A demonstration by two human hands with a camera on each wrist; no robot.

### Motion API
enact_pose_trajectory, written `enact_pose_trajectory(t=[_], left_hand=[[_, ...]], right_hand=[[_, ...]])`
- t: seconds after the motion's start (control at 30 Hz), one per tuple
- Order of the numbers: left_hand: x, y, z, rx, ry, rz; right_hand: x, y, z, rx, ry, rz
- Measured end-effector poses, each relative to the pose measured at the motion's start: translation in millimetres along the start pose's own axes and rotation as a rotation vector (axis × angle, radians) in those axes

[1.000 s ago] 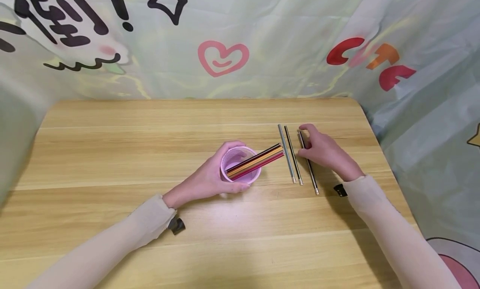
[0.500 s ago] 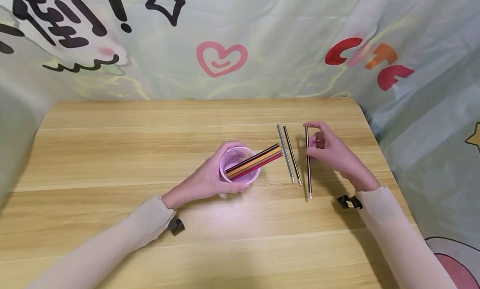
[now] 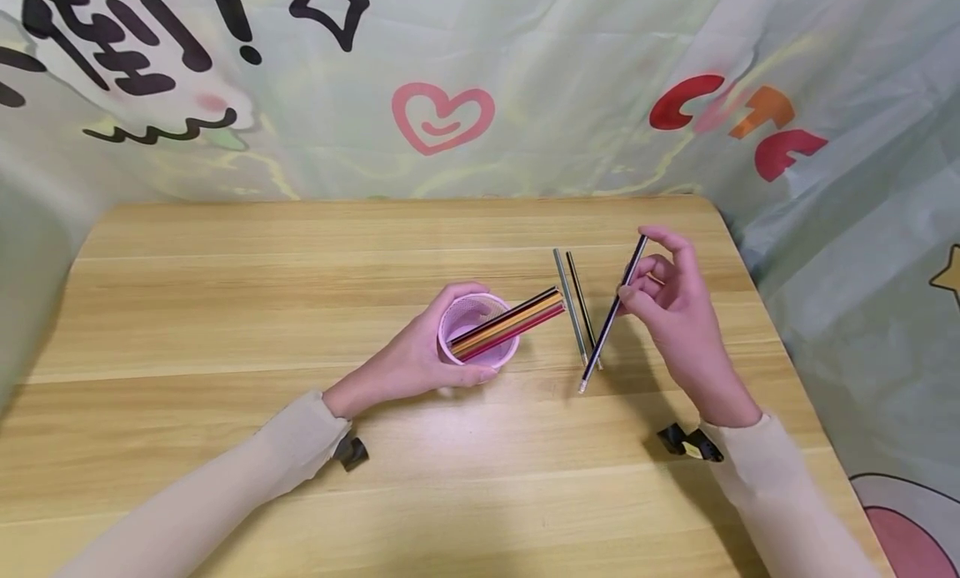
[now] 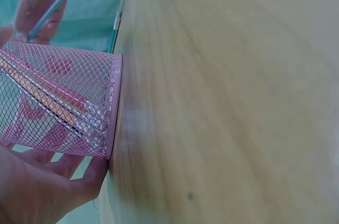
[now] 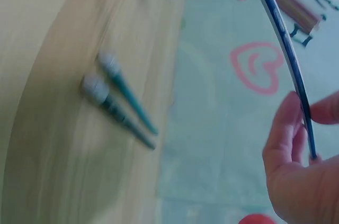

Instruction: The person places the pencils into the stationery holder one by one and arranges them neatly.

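My left hand (image 3: 408, 357) grips a pink mesh pencil cup (image 4: 63, 97) standing upright on the table. Several pencils (image 3: 510, 324), black, orange and red, lean in the cup and stick out past its right rim. My right hand (image 3: 678, 319) pinches a dark striped pencil (image 3: 611, 315) between thumb and fingers, raised over the table. Its white-tipped end slants down and left, toward the cup side. In the head view it crosses over the lower ends of two pencils on the table, a grey-blue pencil (image 3: 567, 294) and a black pencil (image 3: 578, 290).
The wooden table (image 3: 225, 294) has rounded far corners and meets a printed cloth backdrop (image 3: 555, 86) behind and at the right. A black strap (image 3: 686, 442) hangs below the right cuff, and a black piece (image 3: 351, 453) below the left cuff.
My right hand has lifted the dark striped pencil off the table and moved slightly right, turning its white-tipped end to the left. My left hand and the cup have stayed in place.
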State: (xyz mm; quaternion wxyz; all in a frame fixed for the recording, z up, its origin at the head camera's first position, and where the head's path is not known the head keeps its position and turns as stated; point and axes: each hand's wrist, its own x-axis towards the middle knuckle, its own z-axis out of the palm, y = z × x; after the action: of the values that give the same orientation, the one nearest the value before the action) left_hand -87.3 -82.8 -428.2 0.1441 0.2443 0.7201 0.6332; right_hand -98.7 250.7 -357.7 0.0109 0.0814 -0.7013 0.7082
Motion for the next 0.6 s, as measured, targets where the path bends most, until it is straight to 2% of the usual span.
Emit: enact_pose_trajectory(t=[0.23, 0.47, 0.6], left_hand=[[0.6, -0.2, 0.8, -0.032, -0.003, 0.011], [0.5, -1.8, 0.5, -0.020, -0.004, 0.013], [0.2, -1.1, 0.4, -0.014, -0.001, 0.011]], right_hand=[[-11.6, -9.8, 25.3, 0.163, 0.128, -0.187], [-13.1, -9.6, 45.2, 0.367, 0.211, -0.372], [-12.6, -8.5, 54.7, 0.400, 0.264, -0.441]])
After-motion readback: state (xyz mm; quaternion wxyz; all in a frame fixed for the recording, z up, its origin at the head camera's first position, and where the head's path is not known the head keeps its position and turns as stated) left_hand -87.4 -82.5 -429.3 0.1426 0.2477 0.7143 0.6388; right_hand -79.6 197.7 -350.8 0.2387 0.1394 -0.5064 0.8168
